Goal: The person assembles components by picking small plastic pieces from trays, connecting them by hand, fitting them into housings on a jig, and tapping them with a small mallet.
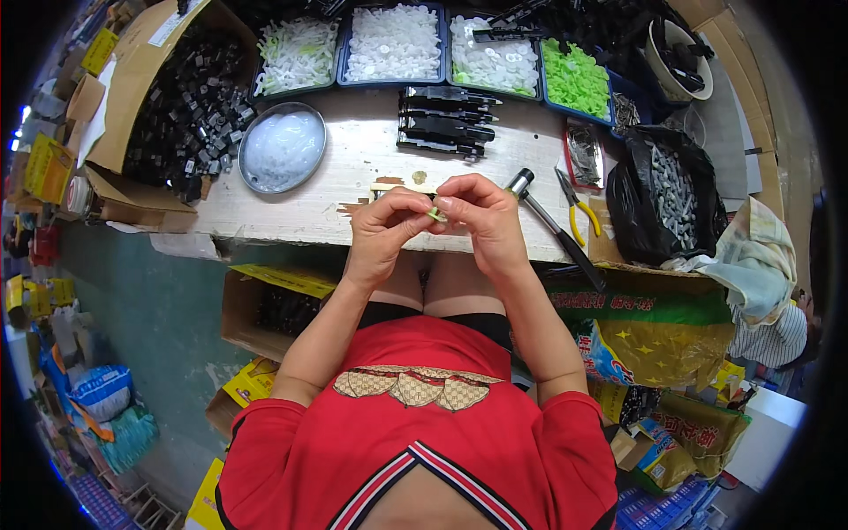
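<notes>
My left hand (386, 228) and my right hand (481, 216) meet in front of me, just above the near edge of the worn white workbench (353, 177). Between their fingertips they pinch a small pale green plastic part (437, 213). Most of the part is hidden by my fingers. Behind my hands lies a row of black plastic pieces (446, 121) on the bench.
At the back stand blue trays of white parts (393, 42) and bright green parts (574, 78). A cardboard box of black parts (190, 102) is at left, beside a metal bowl (283, 147). A hammer (552, 225), yellow-handled pliers (579, 208) and a black bag of screws (667, 190) lie at right.
</notes>
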Demonstrator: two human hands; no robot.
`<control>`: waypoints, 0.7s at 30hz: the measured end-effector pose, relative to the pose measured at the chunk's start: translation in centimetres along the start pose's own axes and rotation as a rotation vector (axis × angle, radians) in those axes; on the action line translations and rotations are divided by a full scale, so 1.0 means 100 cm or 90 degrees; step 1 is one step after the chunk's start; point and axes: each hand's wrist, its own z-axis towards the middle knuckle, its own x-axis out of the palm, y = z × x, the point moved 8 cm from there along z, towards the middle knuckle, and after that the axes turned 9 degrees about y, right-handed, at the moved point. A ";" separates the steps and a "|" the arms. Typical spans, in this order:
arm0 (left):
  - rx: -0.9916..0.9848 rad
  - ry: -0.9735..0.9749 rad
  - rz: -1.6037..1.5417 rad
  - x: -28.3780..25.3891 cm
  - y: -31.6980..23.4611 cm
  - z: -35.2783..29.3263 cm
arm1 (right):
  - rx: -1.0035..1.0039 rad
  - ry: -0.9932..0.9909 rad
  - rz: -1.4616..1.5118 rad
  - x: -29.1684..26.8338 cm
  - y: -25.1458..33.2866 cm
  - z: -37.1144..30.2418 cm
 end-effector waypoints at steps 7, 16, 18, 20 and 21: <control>0.021 -0.022 0.098 -0.010 -0.001 -0.006 | -0.435 -0.017 -0.741 0.036 0.041 -0.019; 0.091 -0.070 0.338 -0.014 -0.016 -0.008 | -0.478 0.025 -0.883 0.043 0.039 -0.023; 0.117 -0.064 0.392 -0.010 -0.023 -0.008 | -0.502 0.035 -0.910 0.047 0.038 -0.023; 0.118 -0.051 0.423 -0.008 -0.025 -0.008 | -0.501 0.036 -0.922 0.047 0.039 -0.022; 0.116 -0.052 0.423 -0.009 -0.027 -0.007 | -0.499 0.036 -0.935 0.047 0.038 -0.022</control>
